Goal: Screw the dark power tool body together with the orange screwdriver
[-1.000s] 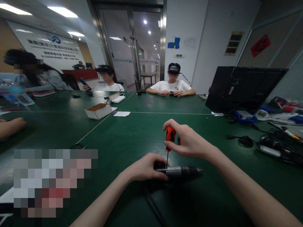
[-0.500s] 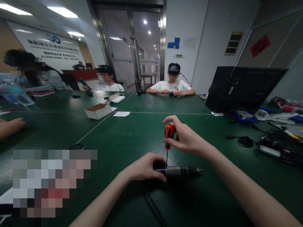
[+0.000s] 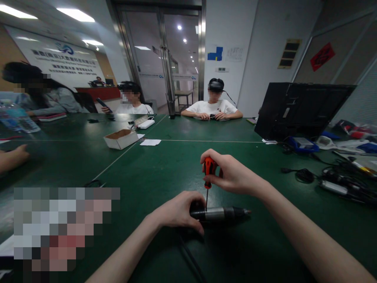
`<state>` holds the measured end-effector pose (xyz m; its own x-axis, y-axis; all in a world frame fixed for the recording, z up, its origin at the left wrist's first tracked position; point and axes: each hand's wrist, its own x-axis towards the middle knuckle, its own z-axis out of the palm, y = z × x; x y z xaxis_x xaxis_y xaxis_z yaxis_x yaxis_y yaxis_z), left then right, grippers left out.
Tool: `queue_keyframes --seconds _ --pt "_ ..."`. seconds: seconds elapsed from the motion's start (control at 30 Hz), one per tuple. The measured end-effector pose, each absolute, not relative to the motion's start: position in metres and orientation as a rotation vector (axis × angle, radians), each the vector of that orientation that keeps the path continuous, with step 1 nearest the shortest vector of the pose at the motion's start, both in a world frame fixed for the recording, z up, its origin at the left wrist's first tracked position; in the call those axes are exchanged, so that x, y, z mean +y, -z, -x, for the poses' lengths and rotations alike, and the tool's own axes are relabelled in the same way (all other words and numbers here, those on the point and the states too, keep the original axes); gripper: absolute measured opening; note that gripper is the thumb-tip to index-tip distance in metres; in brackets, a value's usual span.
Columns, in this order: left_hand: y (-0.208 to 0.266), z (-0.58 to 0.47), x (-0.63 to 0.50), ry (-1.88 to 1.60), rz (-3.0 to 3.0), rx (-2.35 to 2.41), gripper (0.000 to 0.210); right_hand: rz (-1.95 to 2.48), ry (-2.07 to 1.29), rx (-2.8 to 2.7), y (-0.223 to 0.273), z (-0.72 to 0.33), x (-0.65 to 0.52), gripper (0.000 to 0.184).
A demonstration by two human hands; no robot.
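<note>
A cylindrical black and silver corded tool (image 3: 215, 214), tapering to a point on the right, lies on the green table (image 3: 173, 165). My left hand (image 3: 184, 210) grips its black rear end between thumb and fingers. Above it, my right hand (image 3: 228, 171) is closed around the orange and black handle of a screwdriver (image 3: 209, 167). The screwdriver stands upright, its thin shaft meeting the tool's body close to my left fingertips. What the tip touches is too small to make out. A dark cable (image 3: 190, 255) runs from below my left hand toward the front edge.
An open cardboard box (image 3: 120, 140) and white paper (image 3: 150, 142) lie ahead to the left. A black monitor (image 3: 303, 108) and tangled cables (image 3: 332, 181) occupy the right. Several people sit around the table; a person's hand (image 3: 16, 157) rests at far left.
My right fingers have come down over the top of the screwdriver handle. My left hand and the corded tool stay nearly in place.
</note>
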<state>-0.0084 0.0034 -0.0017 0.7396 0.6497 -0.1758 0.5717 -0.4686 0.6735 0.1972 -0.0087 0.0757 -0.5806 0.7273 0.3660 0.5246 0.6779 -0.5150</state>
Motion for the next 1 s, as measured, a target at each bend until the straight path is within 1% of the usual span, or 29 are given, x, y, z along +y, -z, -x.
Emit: queue_keyframes --seconds 0.2,0.33,0.5,0.67,0.83,1.0 --pt "0.004 0.008 0.005 -0.164 -2.237 0.887 0.041 0.896 -0.439 -2.268 -0.073 -0.194 -0.006 0.031" --pt "0.005 0.009 0.007 -0.166 -2.275 0.859 0.034 0.947 -0.456 -2.164 -0.068 -0.191 0.0 0.033" --pt "0.002 0.01 0.007 -0.177 -2.267 0.824 0.032 1.016 -0.512 -2.071 -0.058 -0.19 0.01 0.041" --pt "0.002 0.009 0.007 -0.17 -2.293 0.804 0.029 1.062 -0.564 -1.983 -0.052 -0.19 0.015 0.034" --pt "0.003 0.008 0.007 -0.159 -2.327 0.803 0.023 1.052 -0.58 -1.975 -0.05 -0.187 0.015 0.039" --pt "0.003 0.008 0.007 -0.167 -2.323 0.827 0.029 1.037 -0.57 -1.984 -0.049 -0.186 0.016 0.039"
